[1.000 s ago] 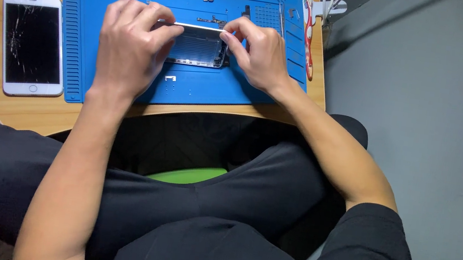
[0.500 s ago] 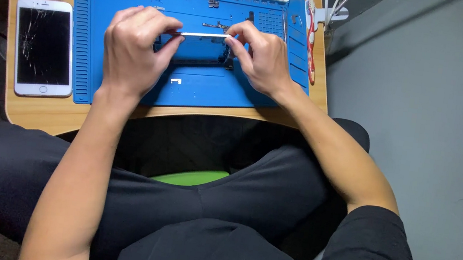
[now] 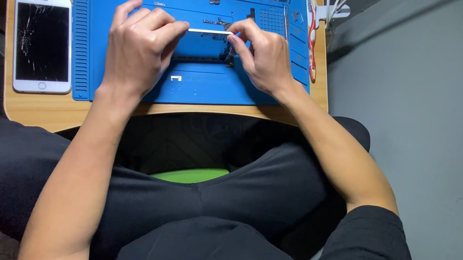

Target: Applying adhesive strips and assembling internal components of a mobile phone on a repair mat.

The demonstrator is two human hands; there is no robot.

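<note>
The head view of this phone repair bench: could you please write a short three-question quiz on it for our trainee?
1. True or false: both hands hold the opened phone above the blue mat.
2. Which side of the mat has the cracked white phone: A left, B right?
3. What lies at the mat's right edge?

Key:
1. True: left hand and right hand grip the opened phone over the blue mat.
2. A: cracked white phone.
3. A red-handled tool.

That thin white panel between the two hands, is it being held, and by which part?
Yes. The left hand and right hand pinch the thin white phone panel at its two opposite ends, lifted on edge over the blue mat.
</note>
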